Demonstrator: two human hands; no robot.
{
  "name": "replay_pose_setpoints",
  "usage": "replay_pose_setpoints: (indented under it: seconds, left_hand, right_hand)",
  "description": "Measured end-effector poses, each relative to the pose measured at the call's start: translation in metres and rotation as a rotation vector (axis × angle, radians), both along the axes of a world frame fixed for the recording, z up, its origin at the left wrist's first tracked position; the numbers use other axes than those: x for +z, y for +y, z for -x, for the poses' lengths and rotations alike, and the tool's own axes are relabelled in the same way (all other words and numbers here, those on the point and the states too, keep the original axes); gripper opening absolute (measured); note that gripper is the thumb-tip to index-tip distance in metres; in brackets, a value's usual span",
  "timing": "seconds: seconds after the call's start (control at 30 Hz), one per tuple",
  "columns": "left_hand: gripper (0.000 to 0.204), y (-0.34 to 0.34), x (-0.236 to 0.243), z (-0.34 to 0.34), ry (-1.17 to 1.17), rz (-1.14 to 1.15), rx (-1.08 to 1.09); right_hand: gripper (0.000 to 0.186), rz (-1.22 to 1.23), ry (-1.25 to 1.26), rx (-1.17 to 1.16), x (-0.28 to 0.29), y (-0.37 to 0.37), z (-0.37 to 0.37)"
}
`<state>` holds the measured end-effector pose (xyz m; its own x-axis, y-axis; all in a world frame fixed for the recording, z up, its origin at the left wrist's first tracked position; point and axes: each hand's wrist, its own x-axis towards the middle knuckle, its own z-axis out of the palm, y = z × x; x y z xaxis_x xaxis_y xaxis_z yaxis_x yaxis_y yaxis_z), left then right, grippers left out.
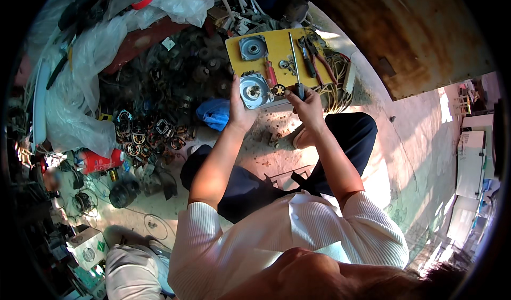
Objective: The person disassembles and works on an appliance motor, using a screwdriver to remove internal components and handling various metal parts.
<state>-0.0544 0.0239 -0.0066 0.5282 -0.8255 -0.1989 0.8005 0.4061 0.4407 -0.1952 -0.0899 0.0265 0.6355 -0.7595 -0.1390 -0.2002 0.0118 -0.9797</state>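
Observation:
My left hand (242, 111) is closed on the edge of a squarish silver metal motor end cover (255, 91), its round recessed side facing up. To its right, my right hand (308, 107) grips the dark handle of a screwdriver (294, 60), whose long shaft points away over a yellow board (247, 68). By the right fingertips is a small round black-and-yellow part (278, 89); whether they touch it I cannot tell. A second metal end cover (253, 47) lies on the board. Beside it are a red-handled screwdriver (271, 72), small metal rings (285, 64) and pliers (322, 60).
Coiled yellowish wire (336, 87) hangs at the board's right edge. Left of the board lie many dark motor parts, copper-wound stators (139, 135) and a blue plastic bag (214, 113). A rusty sheet (410, 34) stands at the far right. A person's pale-clothed leg (133, 268) shows lower left.

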Motion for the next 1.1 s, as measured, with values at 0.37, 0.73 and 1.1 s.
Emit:
replay_pose_setpoints:
  seconds: [0.37,0.73,1.1]
  left_hand:
    - [0.062,0.001,0.004,-0.001,-0.030,0.032,-0.057]
    - [0.057,0.001,0.000,0.010,-0.256,-0.084,-0.131]
    - [0.054,0.002,-0.003,0.013,-0.395,-0.105,-0.150]
  right_hand:
    - [0.020,0.100,-0.059,-0.180,-0.048,-0.064,-0.015]
    - [0.029,0.508,0.094,0.227,0.008,0.009,-0.021]
    - [0.033,0.579,0.098,0.167,0.016,0.027,-0.023]
